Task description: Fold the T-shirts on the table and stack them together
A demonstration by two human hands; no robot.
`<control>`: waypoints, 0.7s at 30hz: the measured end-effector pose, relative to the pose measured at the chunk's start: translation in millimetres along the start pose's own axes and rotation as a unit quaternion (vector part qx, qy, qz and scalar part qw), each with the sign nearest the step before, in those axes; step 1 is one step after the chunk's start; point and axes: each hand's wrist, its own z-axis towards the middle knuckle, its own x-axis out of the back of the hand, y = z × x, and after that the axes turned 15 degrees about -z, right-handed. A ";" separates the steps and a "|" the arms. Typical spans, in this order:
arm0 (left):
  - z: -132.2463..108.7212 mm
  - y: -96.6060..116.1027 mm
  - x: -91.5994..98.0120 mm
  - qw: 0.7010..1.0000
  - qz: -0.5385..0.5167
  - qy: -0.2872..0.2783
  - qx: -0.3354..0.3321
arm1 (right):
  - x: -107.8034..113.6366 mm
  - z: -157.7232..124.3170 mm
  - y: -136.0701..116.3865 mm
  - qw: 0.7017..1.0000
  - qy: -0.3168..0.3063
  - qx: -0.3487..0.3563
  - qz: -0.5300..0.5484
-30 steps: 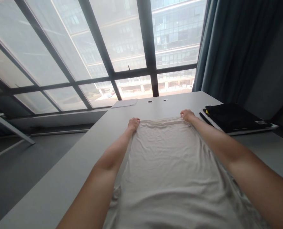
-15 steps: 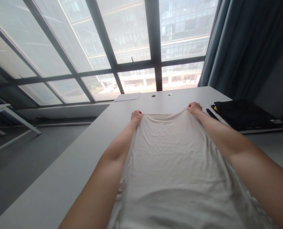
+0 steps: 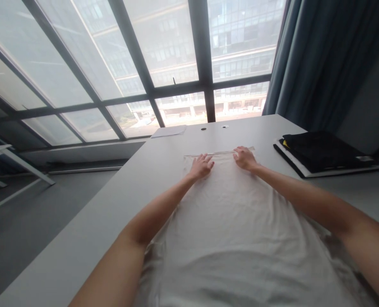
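A light beige garment (image 3: 228, 221), perhaps a shirt, lies spread along the white table, its far hem flat on the tabletop and its near end running out of the bottom of the view. Near the left of that hem, my left hand (image 3: 202, 166) rests on the cloth with fingers spread. My right hand (image 3: 245, 158) lies on the cloth close to the right part of the hem, fingers stretched out. Neither hand grips the fabric. Soft wrinkles cross the cloth, with looser folds along its right side.
To the right, a stack of folded dark clothes (image 3: 330, 149) has a white layer beneath. Papers (image 3: 168, 131) lie at the table's (image 3: 113, 204) far left corner, beside two cable holes. Windows stand beyond, a blue curtain (image 3: 307, 64) hangs right, and another table (image 3: 26, 166) is at left.
Both hands have let go of the garment's far corners and moved inward, now open on the cloth. The far edge, earlier held taut, has come down onto the table.
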 end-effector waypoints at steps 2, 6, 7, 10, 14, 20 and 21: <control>-6.0 7.0 -5.3 0.998 0.007 -0.057 0.004 | -2.5 -10.7 -10.5 0.997 -0.061 0.051 -0.002; -7.6 7.4 -4.0 0.996 0.020 -0.078 0.033 | -4.6 -4.9 -1.8 0.988 -0.148 0.044 -0.022; -6.5 5.7 -3.1 0.996 0.020 -0.080 0.031 | -4.4 0.2 4.8 0.987 -0.156 0.034 -0.027; -1.1 -3.6 -0.2 0.996 0.018 -0.079 0.032 | -4.2 15.4 26.6 0.986 -0.163 0.019 -0.038; 10.5 -22.3 9.3 0.995 0.024 -0.045 0.091 | -5.5 26.9 44.3 0.985 -0.160 0.031 -0.047; 13.6 -10.0 8.7 0.995 0.020 -0.033 0.091 | 4.3 17.5 12.3 0.996 -0.070 -0.002 -0.053; 10.9 -3.0 3.8 0.997 0.015 -0.037 0.067 | 5.9 11.0 2.0 0.998 -0.056 -0.004 -0.042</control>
